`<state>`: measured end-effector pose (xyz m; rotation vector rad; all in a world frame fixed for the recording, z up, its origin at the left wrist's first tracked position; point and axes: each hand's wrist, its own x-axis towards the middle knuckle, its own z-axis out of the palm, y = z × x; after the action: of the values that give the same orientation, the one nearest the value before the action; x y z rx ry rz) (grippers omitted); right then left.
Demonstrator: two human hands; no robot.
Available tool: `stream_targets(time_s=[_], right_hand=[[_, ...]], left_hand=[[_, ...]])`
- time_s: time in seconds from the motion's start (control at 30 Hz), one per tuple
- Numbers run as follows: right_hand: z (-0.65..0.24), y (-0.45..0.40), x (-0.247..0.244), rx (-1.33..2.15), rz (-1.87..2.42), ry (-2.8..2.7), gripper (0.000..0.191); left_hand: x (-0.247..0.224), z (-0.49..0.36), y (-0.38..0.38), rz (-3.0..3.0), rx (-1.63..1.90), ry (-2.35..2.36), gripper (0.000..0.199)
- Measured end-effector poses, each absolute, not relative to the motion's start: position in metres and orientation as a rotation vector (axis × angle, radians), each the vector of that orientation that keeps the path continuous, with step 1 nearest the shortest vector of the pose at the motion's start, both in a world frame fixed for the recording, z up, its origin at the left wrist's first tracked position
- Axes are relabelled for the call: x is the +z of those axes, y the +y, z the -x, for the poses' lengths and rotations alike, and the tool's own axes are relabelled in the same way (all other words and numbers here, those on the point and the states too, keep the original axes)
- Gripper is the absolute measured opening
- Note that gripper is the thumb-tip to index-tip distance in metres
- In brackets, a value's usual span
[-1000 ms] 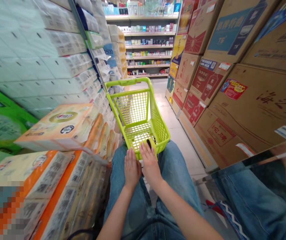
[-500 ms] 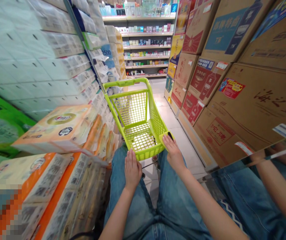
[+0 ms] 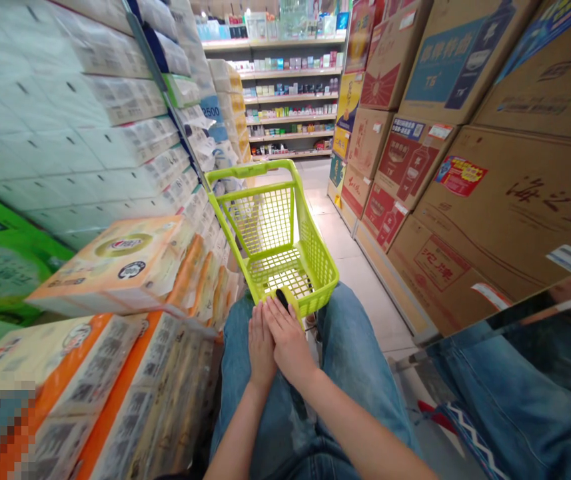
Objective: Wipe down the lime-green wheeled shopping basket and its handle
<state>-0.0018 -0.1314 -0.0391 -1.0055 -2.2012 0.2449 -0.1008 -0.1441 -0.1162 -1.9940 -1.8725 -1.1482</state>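
Lime-green plastic basket cart, where's that sitting?

Right in front of me, near rim under my left grip and right grip, both lying flat and open, steadying it, nothing clasped

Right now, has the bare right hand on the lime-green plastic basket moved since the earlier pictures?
Yes: the right hand has shifted left, away from the brown cardboard cartons stacked along the right, and now lies against the left hand.
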Motion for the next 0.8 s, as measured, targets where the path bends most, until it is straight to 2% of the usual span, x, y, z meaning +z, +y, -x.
stream_targets(time_s=[0.27, 0.43, 0.67, 0.8], right_hand=[[-0.105, -0.077, -0.029, 0.063, 0.967, -2.303, 0.082], [-0.153, -0.035, -0.019, 0.023, 0.975, -2.369, 0.069], [-0.148, -0.026, -0.029, 0.052, 0.880, -2.277, 0.050], [-0.150, -0.021, -0.033, 0.044, 0.820, -2.263, 0.046]], left_hand=[[-0.107, 0.093, -0.143, 1.921, -1.173, -1.775, 0.069], [-0.108, 0.093, -0.143, 1.926, -1.160, -1.788, 0.071], [-0.105, 0.097, -0.146, 1.963, -1.197, -1.791, 0.068], [-0.099, 0.088, -0.143, 1.947, -1.204, -1.859, 0.066]])
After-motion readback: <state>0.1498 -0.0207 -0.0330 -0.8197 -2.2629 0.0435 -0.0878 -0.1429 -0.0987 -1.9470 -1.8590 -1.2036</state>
